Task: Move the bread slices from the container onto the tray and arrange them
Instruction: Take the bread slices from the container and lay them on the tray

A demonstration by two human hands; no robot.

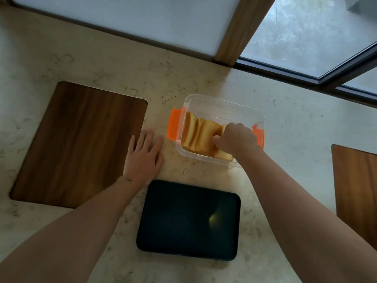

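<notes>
A clear plastic container (pixel 220 103) with orange latches stands on the marble counter. Inside it, several golden bread slices (pixel 201 134) lean in a row. My right hand (pixel 237 137) reaches into the container from the right, with its fingers closed around the rightmost slices. The thumb presses on the face of one slice. My left hand (pixel 143 154) lies flat on the counter just left of the container, fingers spread, holding nothing. A dark rectangular tray (pixel 188 219) sits on the counter nearer to me, below the container, with nothing on it.
A wooden board (pixel 81 144) lies to the left of my left hand. Another wooden board (pixel 357 190) shows at the right edge. A wall, a wooden post (pixel 242 31) and a window frame (pixel 326 76) run behind the counter.
</notes>
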